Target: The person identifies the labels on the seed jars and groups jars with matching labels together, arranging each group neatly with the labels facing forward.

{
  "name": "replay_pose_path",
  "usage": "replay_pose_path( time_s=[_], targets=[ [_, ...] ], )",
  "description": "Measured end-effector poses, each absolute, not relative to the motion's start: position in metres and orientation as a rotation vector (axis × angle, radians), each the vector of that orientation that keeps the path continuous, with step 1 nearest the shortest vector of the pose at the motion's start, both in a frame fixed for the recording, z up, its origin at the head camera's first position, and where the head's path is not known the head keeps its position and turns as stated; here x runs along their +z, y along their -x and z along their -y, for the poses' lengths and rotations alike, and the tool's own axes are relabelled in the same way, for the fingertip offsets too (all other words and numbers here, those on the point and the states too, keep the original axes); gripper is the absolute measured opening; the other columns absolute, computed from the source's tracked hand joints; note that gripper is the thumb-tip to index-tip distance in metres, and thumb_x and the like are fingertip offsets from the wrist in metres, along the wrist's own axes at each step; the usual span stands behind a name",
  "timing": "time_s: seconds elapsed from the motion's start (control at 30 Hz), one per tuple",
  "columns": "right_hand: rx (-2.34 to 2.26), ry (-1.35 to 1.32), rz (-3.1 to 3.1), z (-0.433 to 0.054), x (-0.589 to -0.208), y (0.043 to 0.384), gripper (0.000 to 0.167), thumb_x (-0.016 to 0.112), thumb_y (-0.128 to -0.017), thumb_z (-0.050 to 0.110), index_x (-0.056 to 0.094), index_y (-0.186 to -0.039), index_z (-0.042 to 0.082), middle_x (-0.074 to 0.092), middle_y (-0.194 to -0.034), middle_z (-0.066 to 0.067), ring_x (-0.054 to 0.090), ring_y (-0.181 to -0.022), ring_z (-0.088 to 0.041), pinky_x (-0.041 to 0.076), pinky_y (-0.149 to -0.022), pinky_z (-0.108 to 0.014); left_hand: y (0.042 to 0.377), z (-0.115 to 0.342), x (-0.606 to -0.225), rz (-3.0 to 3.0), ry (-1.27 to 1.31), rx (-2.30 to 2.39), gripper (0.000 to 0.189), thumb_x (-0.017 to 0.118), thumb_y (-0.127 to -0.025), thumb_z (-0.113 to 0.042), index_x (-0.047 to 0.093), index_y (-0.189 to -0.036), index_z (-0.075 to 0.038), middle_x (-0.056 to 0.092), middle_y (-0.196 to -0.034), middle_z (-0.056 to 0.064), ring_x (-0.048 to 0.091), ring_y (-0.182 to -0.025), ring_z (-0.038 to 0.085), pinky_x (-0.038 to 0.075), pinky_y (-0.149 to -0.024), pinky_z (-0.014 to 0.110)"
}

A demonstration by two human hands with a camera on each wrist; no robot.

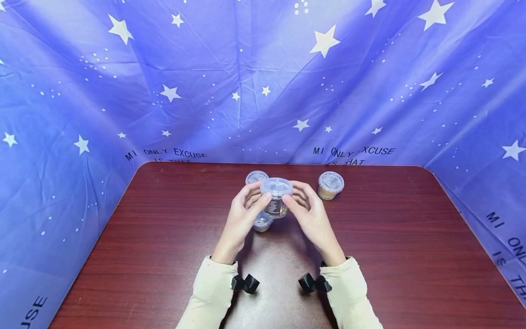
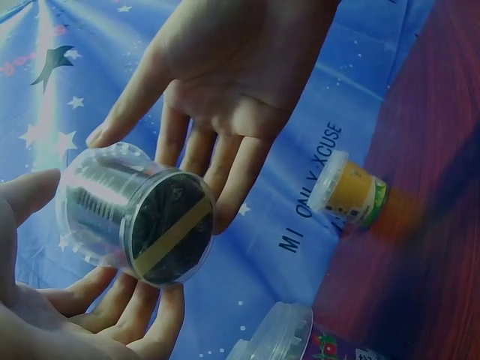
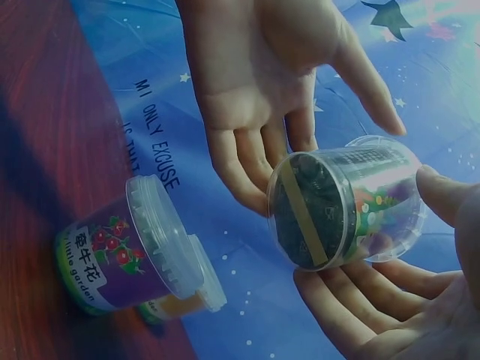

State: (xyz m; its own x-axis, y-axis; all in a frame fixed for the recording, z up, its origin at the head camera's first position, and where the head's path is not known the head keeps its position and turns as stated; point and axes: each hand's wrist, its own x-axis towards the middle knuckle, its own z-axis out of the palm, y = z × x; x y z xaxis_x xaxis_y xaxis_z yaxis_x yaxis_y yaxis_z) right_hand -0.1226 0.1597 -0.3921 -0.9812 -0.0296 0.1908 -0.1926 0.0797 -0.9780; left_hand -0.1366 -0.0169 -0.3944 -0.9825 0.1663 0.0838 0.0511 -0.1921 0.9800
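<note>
Both hands hold a clear plastic lidded cup (image 1: pixel 276 201) above the table, my left hand (image 1: pixel 241 212) on one side and my right hand (image 1: pixel 311 214) on the other. Thumbs lie toward me, with the other fingers curled round the far side. Printed text shows on the cup's near face. From below, in the left wrist view, the cup's base (image 2: pixel 172 229) looks dark with a yellowish strip across it. Below and partly behind the held cup stands a purple-labelled cup (image 3: pixel 124 251) with red berries or flowers pictured on it.
Farther back, partly covered by the left hand, is another lidded cup (image 1: pixel 255 176). An orange-labelled cup (image 1: pixel 330 186) stands to the right near the table's back edge. Star-printed blue cloth (image 1: pixel 246 82) surrounds the dark red wooden table (image 1: pixel 402 256) at the back and sides.
</note>
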Motion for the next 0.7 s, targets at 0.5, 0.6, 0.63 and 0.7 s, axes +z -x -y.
replay_pose_path(
  time_s=[0.5, 0.6, 0.63, 0.7],
  targets=[
    [2.067, -0.331, 2.158, -0.1604, -0.39, 0.1207, 0.037, 0.061, -0.098, 0.009, 0.051, -0.133, 0.0, 0.062, -0.12, -0.016, 0.063, -0.104, -0.012, 0.053, -0.089, -0.023, 0.1383, 0.0225, -0.3929, -1.921, -0.28, 2.345, 0.045, 0.061, -0.096, -0.013, 0.052, -0.138, 0.001, 0.06, -0.127, 0.019, 0.059, -0.111, 0.016, 0.049, -0.098, 0.03],
    [2.082, -0.352, 2.149, -0.1616, -0.3899, 0.1209, 0.035, 0.059, -0.099, 0.008, 0.052, -0.132, 0.0, 0.062, -0.12, -0.015, 0.063, -0.105, -0.013, 0.054, -0.089, -0.024, 0.1385, 0.0239, -0.3929, -1.91, -0.281, 2.342, 0.046, 0.059, -0.096, -0.015, 0.051, -0.138, 0.001, 0.06, -0.126, 0.019, 0.059, -0.11, 0.015, 0.048, -0.097, 0.032],
    [2.083, -0.353, 2.152, -0.162, -0.39, 0.121, 0.036, 0.06, -0.098, 0.008, 0.052, -0.132, 0.0, 0.062, -0.121, -0.015, 0.063, -0.105, -0.014, 0.054, -0.089, -0.024, 0.1385, 0.0242, -0.3929, -1.902, -0.286, 2.342, 0.046, 0.059, -0.096, -0.015, 0.051, -0.138, 0.002, 0.06, -0.126, 0.02, 0.058, -0.11, 0.015, 0.048, -0.098, 0.032],
    [2.077, -0.352, 2.167, -0.1627, -0.3902, 0.121, 0.037, 0.06, -0.098, 0.008, 0.052, -0.133, 0.0, 0.061, -0.122, -0.016, 0.062, -0.107, -0.016, 0.053, -0.09, -0.024, 0.1381, 0.0245, -0.3926, -1.89, -0.29, 2.345, 0.047, 0.059, -0.096, -0.015, 0.051, -0.138, 0.002, 0.059, -0.127, 0.02, 0.058, -0.11, 0.015, 0.048, -0.098, 0.032]
  ],
)
